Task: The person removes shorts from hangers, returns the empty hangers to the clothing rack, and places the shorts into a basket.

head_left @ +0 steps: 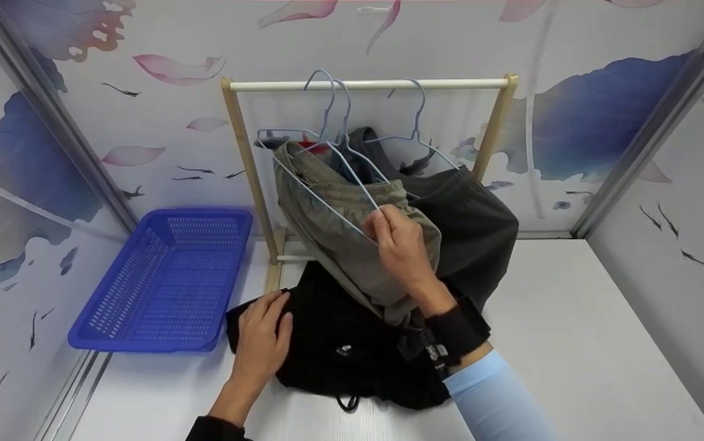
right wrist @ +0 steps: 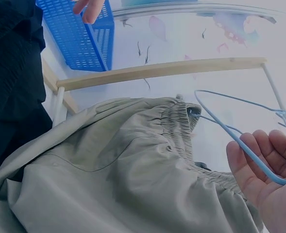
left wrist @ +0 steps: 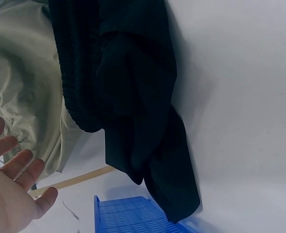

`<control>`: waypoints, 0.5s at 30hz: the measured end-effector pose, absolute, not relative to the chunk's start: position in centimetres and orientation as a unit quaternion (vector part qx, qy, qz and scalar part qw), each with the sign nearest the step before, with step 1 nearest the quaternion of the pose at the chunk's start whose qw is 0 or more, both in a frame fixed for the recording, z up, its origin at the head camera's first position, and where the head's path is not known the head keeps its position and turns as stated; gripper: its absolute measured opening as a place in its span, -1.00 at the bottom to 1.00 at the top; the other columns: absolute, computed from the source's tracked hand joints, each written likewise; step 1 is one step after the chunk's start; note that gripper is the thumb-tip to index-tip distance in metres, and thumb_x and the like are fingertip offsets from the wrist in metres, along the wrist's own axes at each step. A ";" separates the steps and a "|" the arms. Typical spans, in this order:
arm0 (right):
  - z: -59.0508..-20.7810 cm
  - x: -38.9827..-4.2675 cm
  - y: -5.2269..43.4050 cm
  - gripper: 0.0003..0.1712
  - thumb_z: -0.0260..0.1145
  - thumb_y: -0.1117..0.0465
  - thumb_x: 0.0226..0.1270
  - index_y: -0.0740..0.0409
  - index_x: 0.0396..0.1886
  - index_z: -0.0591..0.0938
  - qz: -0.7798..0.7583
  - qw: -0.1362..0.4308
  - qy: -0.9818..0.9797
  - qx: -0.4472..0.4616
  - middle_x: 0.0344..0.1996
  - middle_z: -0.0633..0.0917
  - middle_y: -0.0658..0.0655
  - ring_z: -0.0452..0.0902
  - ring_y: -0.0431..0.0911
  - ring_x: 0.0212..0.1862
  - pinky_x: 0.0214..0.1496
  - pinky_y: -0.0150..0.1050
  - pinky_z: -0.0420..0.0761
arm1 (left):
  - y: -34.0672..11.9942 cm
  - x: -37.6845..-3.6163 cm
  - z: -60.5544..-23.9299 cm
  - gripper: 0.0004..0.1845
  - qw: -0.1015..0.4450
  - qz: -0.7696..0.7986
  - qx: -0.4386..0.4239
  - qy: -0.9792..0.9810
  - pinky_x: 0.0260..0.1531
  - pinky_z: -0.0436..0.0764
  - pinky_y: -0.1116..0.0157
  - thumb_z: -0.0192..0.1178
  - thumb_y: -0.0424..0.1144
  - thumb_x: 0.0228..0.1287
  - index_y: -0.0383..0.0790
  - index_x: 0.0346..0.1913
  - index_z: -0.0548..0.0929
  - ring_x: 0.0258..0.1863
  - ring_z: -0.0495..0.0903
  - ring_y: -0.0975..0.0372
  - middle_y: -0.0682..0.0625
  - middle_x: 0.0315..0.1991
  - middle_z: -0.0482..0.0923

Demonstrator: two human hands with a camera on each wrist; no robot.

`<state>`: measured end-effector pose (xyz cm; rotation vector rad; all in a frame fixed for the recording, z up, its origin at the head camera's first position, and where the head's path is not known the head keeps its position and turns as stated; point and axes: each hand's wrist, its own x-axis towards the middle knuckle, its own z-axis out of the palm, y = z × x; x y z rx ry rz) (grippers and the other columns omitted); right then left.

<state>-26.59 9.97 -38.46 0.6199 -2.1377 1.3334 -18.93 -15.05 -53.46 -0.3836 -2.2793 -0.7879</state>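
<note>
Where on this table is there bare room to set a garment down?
Bare table lies right of the dark shorts, toward the right wall. The blue basket is empty. Crowded below the rack, around the black garment.

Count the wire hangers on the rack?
3. The left hanger carries the olive shorts, gripped by the right hand; middle hanger; right hanger. Others may be hidden.

Olive woven-cloth shorts [head_left: 352,245]: matt, gathered elastic waistband. Thin light-blue coated wire hanger [head_left: 333,165]: smooth. Black knit-cloth garment [head_left: 339,349] near: matt, ribbed. Far pale wooden rack [head_left: 247,165]: satin. Left blue perforated plastic basket [head_left: 168,282]: glossy.
</note>
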 end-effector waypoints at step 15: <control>-38.3 -27.6 8.6 -0.70 0.09 0.32 0.63 0.27 -0.38 0.59 0.492 0.282 -0.793 0.224 -0.45 0.62 0.19 0.48 -0.04 -0.41 -0.27 -0.24 0.46 | -15.4 -18.8 -53.7 -0.66 0.336 -0.297 -0.140 -0.883 0.11 0.47 -0.21 0.27 -0.38 0.38 -0.41 0.17 0.67 0.10 0.59 -0.16 -0.30 0.11 0.61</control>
